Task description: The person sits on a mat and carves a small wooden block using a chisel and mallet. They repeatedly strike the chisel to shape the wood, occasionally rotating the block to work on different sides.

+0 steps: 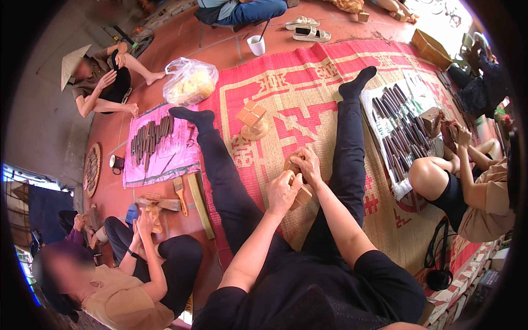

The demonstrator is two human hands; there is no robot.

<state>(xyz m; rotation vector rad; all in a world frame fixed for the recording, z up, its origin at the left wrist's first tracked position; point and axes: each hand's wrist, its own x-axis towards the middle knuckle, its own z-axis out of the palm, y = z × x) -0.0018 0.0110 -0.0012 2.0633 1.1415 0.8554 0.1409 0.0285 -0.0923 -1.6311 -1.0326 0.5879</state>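
Note:
Between my outstretched legs, my left hand [282, 192] and my right hand [306, 164] are both closed around a reddish-brown wooden piece [301, 197]. The fingers hide most of its shape. My right hand grips the far end, while the left is nearer to me. Beyond them, on the red and straw-coloured woven mat [297, 118], a light wooden block [251, 113] with crossing lines on its faces rests on a round wooden base [255, 132]. Neither hand touches that block.
Carving tools [151, 137] lie on a pink sheet [132, 175] at left; more tools [404, 132] cover a white sack at right. A plastic bag [190, 82], white cup [256, 45], brush [180, 195] and wooden strip [201, 206] surround the mat. Several people sit working nearby.

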